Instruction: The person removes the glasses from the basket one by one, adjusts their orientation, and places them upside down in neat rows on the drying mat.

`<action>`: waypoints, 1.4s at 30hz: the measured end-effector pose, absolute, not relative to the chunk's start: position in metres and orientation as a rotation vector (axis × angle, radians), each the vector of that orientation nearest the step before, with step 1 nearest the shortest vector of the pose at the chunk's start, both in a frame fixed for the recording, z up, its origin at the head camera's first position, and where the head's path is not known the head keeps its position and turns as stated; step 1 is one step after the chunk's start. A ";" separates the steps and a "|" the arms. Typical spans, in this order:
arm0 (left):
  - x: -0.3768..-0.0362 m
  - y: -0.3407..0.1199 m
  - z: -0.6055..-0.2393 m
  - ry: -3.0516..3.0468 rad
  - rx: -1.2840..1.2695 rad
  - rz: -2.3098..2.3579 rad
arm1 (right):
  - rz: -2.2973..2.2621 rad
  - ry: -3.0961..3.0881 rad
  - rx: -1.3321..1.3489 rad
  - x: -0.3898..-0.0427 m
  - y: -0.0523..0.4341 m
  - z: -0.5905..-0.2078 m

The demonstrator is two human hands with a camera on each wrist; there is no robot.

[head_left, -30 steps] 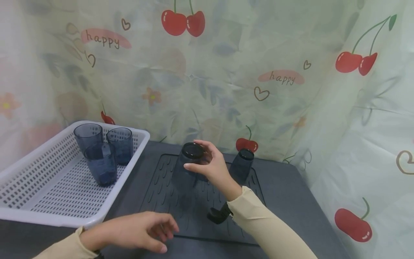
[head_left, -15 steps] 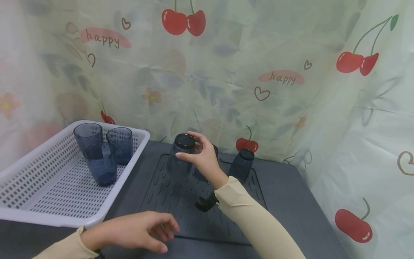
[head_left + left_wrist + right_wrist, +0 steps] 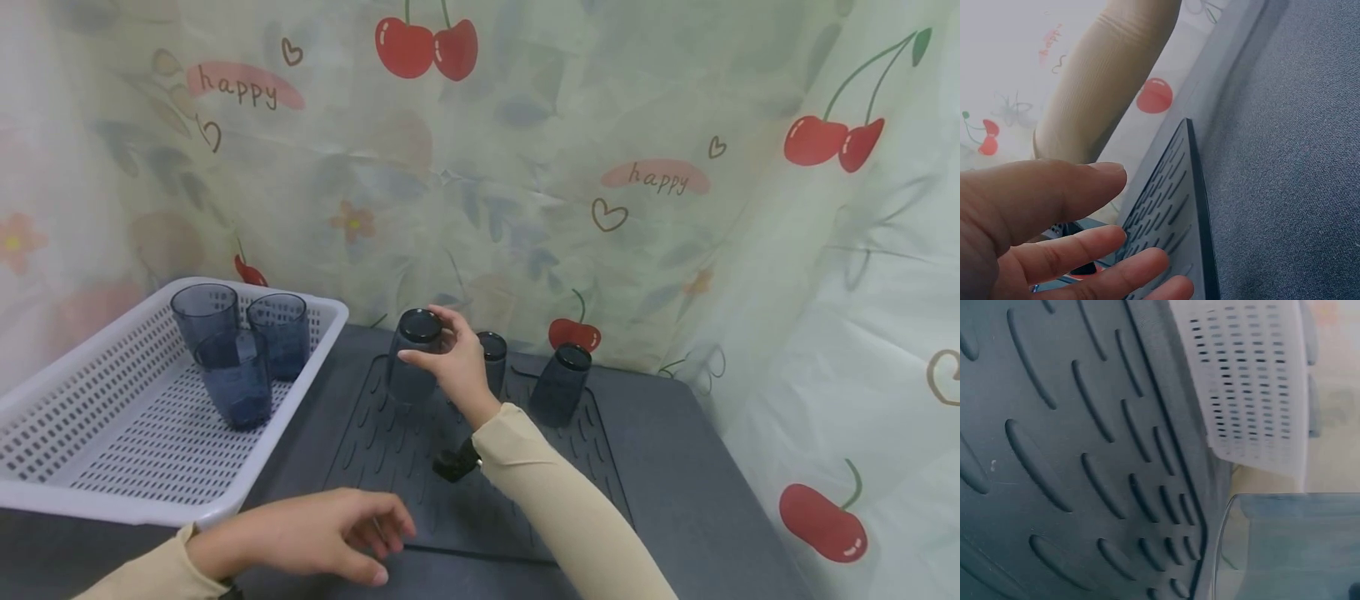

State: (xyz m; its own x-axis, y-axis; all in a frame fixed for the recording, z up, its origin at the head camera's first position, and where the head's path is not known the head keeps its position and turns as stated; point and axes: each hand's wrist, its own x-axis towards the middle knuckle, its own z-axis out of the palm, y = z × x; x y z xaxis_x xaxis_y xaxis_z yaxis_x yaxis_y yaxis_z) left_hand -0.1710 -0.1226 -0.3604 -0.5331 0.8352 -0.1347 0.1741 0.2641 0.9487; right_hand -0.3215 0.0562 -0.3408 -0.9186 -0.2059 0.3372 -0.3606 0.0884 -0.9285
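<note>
Here the right hand (image 3: 450, 367) grips an upside-down dark cup (image 3: 411, 357) by its base, apparently just above the ridged mat's (image 3: 390, 450) far-left corner. The left hand (image 3: 315, 533) rests loosely spread, holding nothing, at the mat's near edge on the desk (image 3: 675, 467).

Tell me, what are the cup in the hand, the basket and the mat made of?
Cup: probably clear, smoky blue-grey plastic, maybe glass; you see through it. Basket: white moulded plastic, with walls full of small slots. Mat: dark matte rubber or silicone, with raised ribs.
</note>
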 end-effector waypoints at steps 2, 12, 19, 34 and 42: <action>-0.171 -0.122 -0.360 1.887 0.914 1.294 | 1.945 -2.220 0.574 -0.323 0.054 -0.346; -0.171 -0.120 -0.360 1.887 0.910 1.288 | 1.910 -2.235 0.450 -0.333 0.047 -0.365; -0.171 -0.119 -0.361 1.889 0.920 1.285 | 1.869 -2.252 0.375 -0.337 0.046 -0.370; -0.172 -0.119 -0.361 1.867 0.933 1.302 | 1.865 -2.261 0.355 -0.343 0.046 -0.378; -0.172 -0.119 -0.363 1.860 0.909 1.307 | 1.829 -2.400 0.394 -0.346 0.046 -0.374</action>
State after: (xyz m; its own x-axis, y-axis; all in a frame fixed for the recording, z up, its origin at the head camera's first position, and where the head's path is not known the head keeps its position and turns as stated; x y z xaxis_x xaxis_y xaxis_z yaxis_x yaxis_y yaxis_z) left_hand -0.1725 -0.1193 -0.3635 -0.5250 0.8403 -0.1352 0.1577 0.2521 0.9548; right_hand -0.3458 0.0463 -0.3738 -0.9618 -0.1445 0.2326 -0.2626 0.2460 -0.9330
